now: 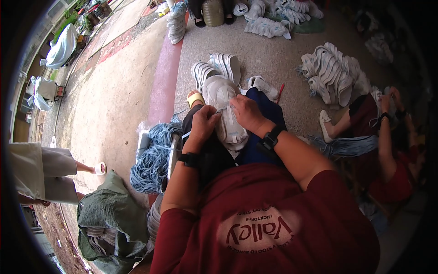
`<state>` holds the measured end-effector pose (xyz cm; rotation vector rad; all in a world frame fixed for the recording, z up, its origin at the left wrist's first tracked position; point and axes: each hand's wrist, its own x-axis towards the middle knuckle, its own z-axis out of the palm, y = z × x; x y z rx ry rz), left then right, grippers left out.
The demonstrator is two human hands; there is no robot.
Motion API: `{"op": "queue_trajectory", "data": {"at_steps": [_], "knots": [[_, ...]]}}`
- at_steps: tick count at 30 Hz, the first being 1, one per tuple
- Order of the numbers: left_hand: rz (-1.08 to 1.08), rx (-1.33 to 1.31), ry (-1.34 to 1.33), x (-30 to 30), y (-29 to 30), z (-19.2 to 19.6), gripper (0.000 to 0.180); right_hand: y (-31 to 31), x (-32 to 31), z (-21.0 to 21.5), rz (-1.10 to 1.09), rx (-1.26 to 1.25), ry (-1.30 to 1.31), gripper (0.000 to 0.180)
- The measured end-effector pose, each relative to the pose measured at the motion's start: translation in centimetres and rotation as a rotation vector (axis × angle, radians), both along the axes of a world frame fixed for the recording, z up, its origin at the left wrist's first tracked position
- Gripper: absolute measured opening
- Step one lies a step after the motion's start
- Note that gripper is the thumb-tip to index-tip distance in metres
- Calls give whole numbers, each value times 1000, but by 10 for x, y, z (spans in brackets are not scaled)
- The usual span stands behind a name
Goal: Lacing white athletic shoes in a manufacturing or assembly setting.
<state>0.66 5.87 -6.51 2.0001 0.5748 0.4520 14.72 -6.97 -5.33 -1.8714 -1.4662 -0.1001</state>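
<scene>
Both bare hands meet over a pale grey-white shoe upper [223, 98] lying lengthwise in the person's lap. The left hand [205, 122] grasps its left side near the lacing, thumb and fingers pinched together; the right hand [248, 112] grasps it from the other side, fingers bent over the lacing. Whether a lace is between the fingertips is too small to tell. Each wrist wears a black band.

Just beyond the lap, a row of nested shoe uppers [222, 66] stands on the grey floor [276, 57], with a single white shoe [263, 86] to its right. Beside the left thigh lies a tangle of blue laces [153, 160]; nearer, a dark green sack [109, 212] gapes open. To the right are a large heap of shoe uppers [333, 75] and a seated co-worker in maroon [394, 178]. Far left, someone in grey shorts [60, 170] stands.
</scene>
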Motion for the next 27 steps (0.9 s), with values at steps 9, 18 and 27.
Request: {"op": "queue_trajectory", "data": {"at_steps": [9, 18, 27], "knots": [[-29, 52, -24, -10, 12, 8, 10, 0, 9, 9, 91, -170, -113, 6], [17, 130, 79, -11, 10, 6, 17, -1, -2, 4, 46, -97, -70, 10], [-12, 151, 15, -15, 14, 8, 12, 7, 4, 14, 115, -206, -125, 10]]}}
